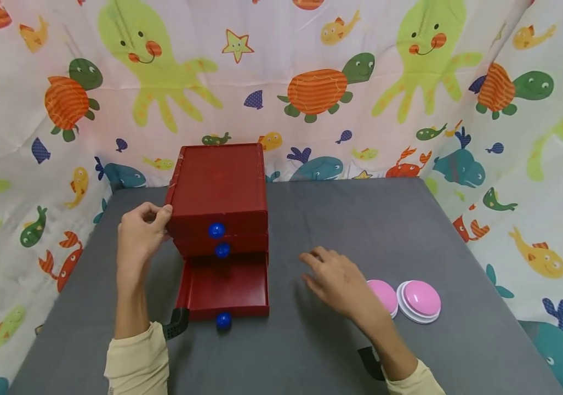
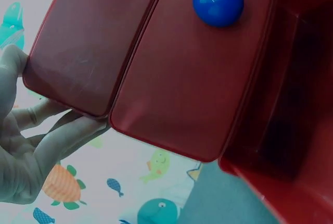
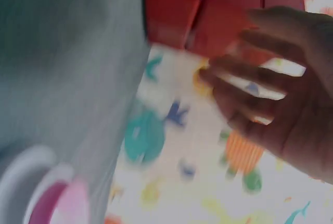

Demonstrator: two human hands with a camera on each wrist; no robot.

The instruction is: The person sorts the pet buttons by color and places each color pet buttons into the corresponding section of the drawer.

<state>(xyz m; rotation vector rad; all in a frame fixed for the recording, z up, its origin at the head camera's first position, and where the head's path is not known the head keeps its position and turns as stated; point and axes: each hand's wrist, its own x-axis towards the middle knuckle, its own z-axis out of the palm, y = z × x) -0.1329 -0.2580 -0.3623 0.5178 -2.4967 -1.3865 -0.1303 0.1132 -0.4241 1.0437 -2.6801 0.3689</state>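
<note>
A red three-drawer box (image 1: pixel 217 175) stands on the grey table, with one round blue knob on each drawer. Its bottom drawer (image 1: pixel 229 291) is pulled out toward me, the red floor inside showing. At the box's upper left front corner, my left hand (image 1: pixel 144 230) grips the edge. The left wrist view shows the thumb of that hand (image 2: pixel 26 146) at the top edge and bent fingers against the side, beside the top drawer front (image 2: pixel 88 47). My right hand (image 1: pixel 340 282) hovers to the right of the box, fingers loosely bent and spread, holding nothing.
Two pink push buttons with white bases sit on the table at right; the nearer-to-hand button (image 1: pixel 382 296) is partly covered by my right forearm, the other button (image 1: pixel 422 299) is in full view. A sea-animal curtain (image 1: pixel 261 82) hangs behind and along both sides of the grey table (image 1: pixel 350 219).
</note>
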